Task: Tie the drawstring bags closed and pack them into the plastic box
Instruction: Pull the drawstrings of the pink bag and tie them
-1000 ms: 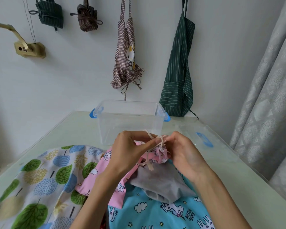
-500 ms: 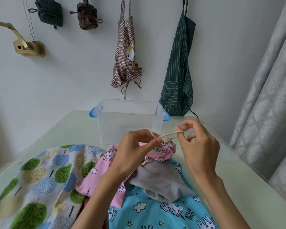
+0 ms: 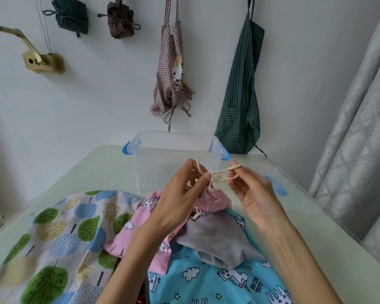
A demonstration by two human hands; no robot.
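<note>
A small pink unicorn-print drawstring bag [image 3: 215, 199] hangs gathered at its neck just above the pile of bags. Its cream drawstring [image 3: 225, 171] is knotted at the neck. My left hand [image 3: 180, 198] pinches one cord end and the neck from the left. My right hand [image 3: 252, 189] pinches a loop of the cord and holds it out to the right. The clear plastic box [image 3: 176, 159] with blue latches stands open just behind my hands and looks empty.
Under my arms lie a tree-print bag [image 3: 59, 233], a pink bag [image 3: 138, 229], a grey bag [image 3: 217, 240] and a blue unicorn bag [image 3: 217, 279]. The clear lid [image 3: 279, 189] rests at right. Aprons [image 3: 239, 84] hang on the wall; a curtain [image 3: 358, 132] hangs at right.
My hands, close together at the bag's neck a second ago, have drawn apart. The right hand pulled the cord loop out to the right, tightening the knot.
</note>
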